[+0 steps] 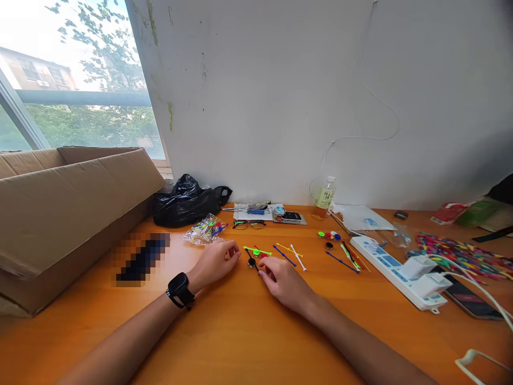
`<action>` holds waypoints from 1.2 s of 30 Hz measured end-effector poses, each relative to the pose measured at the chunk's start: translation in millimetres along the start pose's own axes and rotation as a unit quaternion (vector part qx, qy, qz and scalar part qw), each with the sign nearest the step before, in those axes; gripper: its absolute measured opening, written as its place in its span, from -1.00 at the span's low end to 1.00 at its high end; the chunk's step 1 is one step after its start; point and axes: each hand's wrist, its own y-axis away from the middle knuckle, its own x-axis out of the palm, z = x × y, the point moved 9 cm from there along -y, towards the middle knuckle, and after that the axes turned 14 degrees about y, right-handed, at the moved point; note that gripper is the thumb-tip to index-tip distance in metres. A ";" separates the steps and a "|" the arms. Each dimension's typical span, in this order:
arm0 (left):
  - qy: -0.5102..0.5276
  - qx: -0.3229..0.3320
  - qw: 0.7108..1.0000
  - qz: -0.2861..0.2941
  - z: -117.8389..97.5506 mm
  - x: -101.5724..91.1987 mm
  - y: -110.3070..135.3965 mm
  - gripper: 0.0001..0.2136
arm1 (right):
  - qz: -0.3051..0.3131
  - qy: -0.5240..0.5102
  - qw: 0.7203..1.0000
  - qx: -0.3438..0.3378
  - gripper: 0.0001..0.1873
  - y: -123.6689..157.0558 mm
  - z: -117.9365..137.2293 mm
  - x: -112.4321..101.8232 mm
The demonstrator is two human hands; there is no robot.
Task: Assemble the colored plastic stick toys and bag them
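Thin black stick [251,261] with round disc end, beside right hand [285,282]

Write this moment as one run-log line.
left hand: rests on table near green stick | right hand: next to black piece | white power strip: to right

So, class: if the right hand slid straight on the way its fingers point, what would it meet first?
Probably the small black round plastic piece just ahead of the right hand; beyond it lies the left hand. Depth is hard to judge.
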 end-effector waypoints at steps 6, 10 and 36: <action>-0.211 0.020 0.975 0.061 -1.0 5.7 5.3 -0.85 | 0.012 0.078 0.991 -0.105 -0.76 4.9 26.6 -2.7; -0.230 -0.023 0.971 0.065 8.9 10.0 8.5 -0.84 | 0.029 0.146 0.974 -0.171 -0.84 11.1 42.7 4.2; 0.045 -0.058 0.994 -0.076 20.3 -13.2 -5.7 -0.50 | 0.032 0.165 0.975 -0.147 -0.57 6.1 25.8 9.1</action>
